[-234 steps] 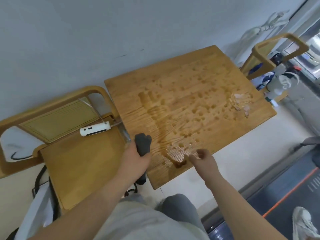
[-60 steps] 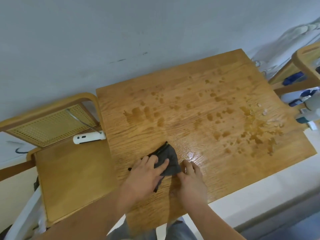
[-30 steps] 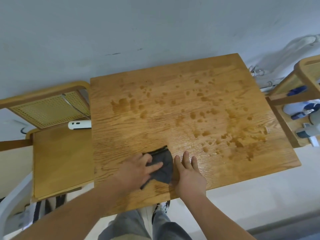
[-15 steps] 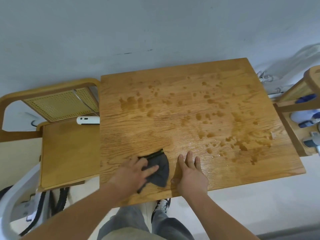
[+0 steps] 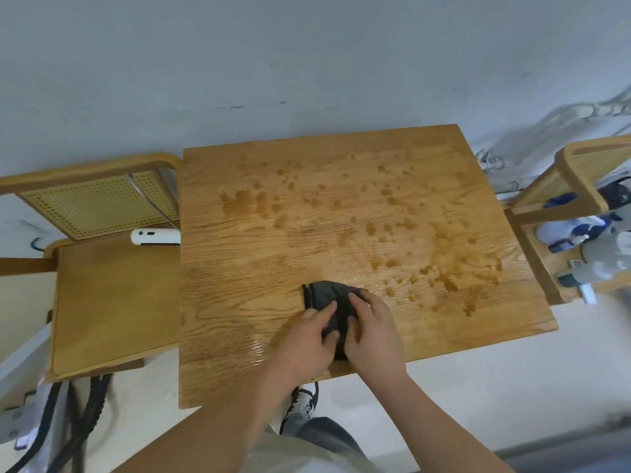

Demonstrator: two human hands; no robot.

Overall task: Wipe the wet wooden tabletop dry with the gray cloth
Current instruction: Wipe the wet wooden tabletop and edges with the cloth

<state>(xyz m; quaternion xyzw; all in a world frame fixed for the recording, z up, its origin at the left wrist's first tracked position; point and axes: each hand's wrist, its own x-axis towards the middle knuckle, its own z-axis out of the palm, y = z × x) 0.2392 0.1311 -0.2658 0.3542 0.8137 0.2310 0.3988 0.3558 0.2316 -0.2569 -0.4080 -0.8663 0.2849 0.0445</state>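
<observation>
The gray cloth (image 5: 324, 297) lies bunched on the wooden tabletop (image 5: 239, 302), near its front edge and a little right of centre. My left hand (image 5: 305, 341) rests on the cloth's left side, with its index finger laid straight across the fabric. Coming in from the right, my right hand (image 5: 374, 331) has its fingers curled over the cloth's right part and its thumb on the fabric. Dark water spots (image 5: 392, 227) cover the middle and right of the tabletop. A larger wet patch (image 5: 244, 203) sits at the back left, and a glossy film (image 5: 259, 346) shows by the front edge.
A wooden chair (image 5: 102, 302) stands against the table's left side with a white device (image 5: 155, 236) on its seat. Another chair (image 5: 580, 165) at the right holds bottles (image 5: 563, 233). A gray wall runs behind. My shoe (image 5: 304, 401) shows below the table edge.
My right hand has left the bare wood beside the cloth and now lies on the cloth. The cloth looks more bunched between both hands. The camera has shifted slightly.
</observation>
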